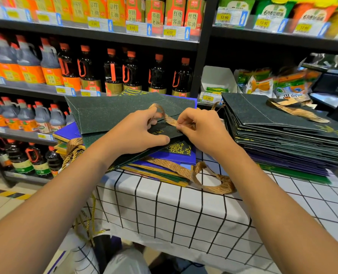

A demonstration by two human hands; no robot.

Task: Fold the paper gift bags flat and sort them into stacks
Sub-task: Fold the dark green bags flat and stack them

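**A:** ok so where's the bag at right now? and which way is it lying

**B:** dark green gift bag (112, 111) is flat on top of the left pile (164, 171), the mixed blue and green one, on the checked tablecloth (184, 214). Long axis runs left to right, tilted a bit so the left end sits farther from the person. Its open top edge with the gold ribbon handle (168, 117) faces the right side, toward the hands

**A:** and the hands?

**B:** left hand (138, 133) has the thumb pressed down on the bag's near edge, fingers curled round the ribbon loop. right hand (199, 129) pinches the other end of that ribbon between thumb and fingertips, tight narrow grip

**A:** other stack?

**B:** right stack (282, 139) is a taller pile of flat green bags, well apart from the hands, long side angled away to the right, with its own ribbon (296, 110) lying on top
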